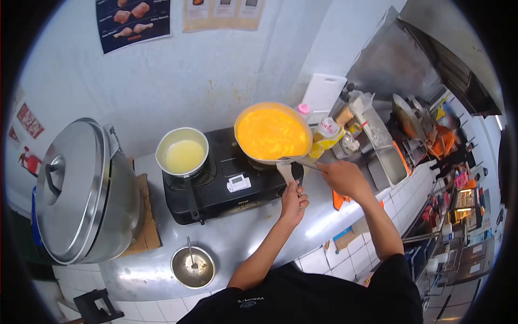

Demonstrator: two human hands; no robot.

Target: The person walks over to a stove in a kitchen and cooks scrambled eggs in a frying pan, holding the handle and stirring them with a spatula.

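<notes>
A wide pan (pixel 236 141) of bright yellow-orange mixture, lumpy in places, sits on the right side of the black two-burner stove (pixel 218 208). My left hand (pixel 294 204) is closed around the pan's pale handle (pixel 286 171). At the pan's near right rim, my right hand (pixel 345 178) grips a grey spatula-like utensil (pixel 306 161); its far end is hard to make out. A smaller saucepan (pixel 159 154) with pale yellow liquid stands on the left burner, its dark handle pointing toward me. Between the pans, a small white digital thermometer or timer (pixel 238 183) lies on the stove.
A large lidded steel pot (pixel 116 208) stands at left on cardboard. Near the counter's front edge is a metal bowl (pixel 175 264) with a fork. Right of the pan are a white cutting board (pixel 324 94), packets and a metal tray (pixel 388 164). Posters hang on the wall.
</notes>
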